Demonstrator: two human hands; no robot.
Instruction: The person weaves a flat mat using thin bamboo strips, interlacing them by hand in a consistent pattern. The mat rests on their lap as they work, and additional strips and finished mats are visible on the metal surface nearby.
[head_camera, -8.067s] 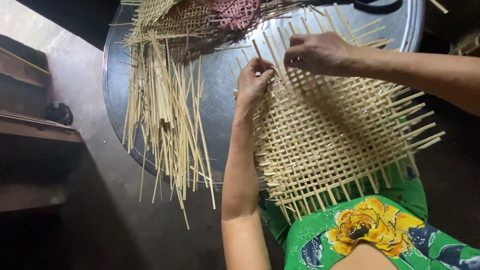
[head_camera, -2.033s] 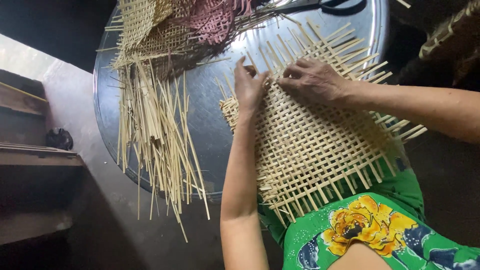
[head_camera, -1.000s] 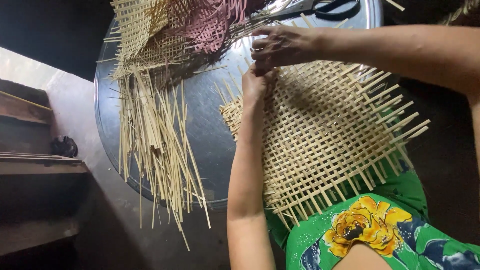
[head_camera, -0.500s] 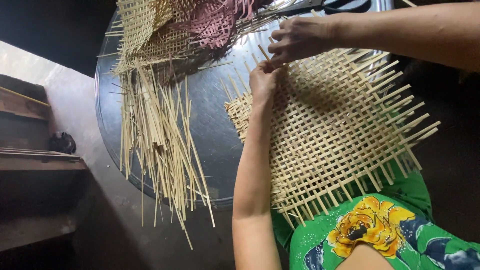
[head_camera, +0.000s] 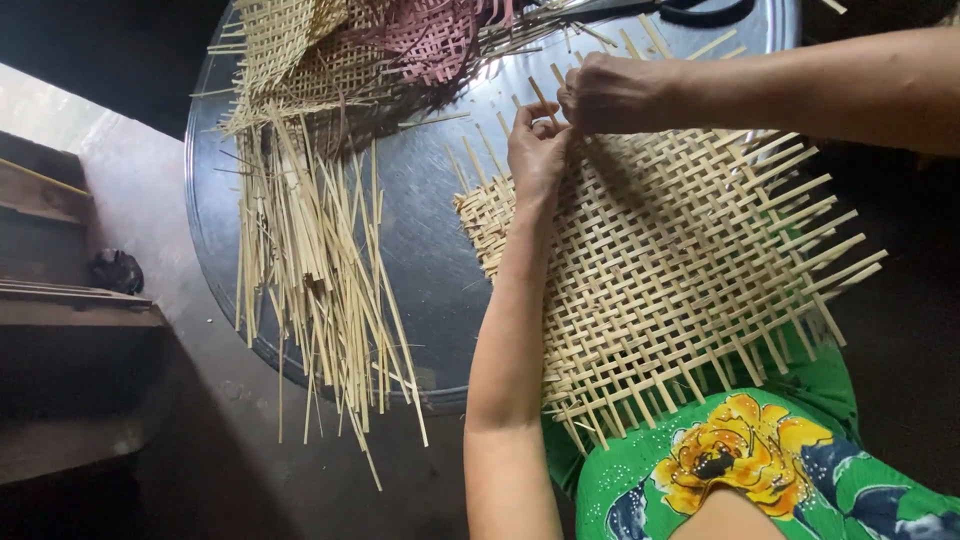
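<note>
A pale, open-weave bamboo mat (head_camera: 670, 270) lies flat, loose strip ends sticking out.

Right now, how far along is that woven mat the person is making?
Much of it looks done: the woven mat already forms a broad open lattice reaching from the metal tray to the lap. In hand: the left hand and right hand pinch a strip at its far edge. Left: loose strip ends jut from every side, and a pile of unused strips lies on the tray.
</note>
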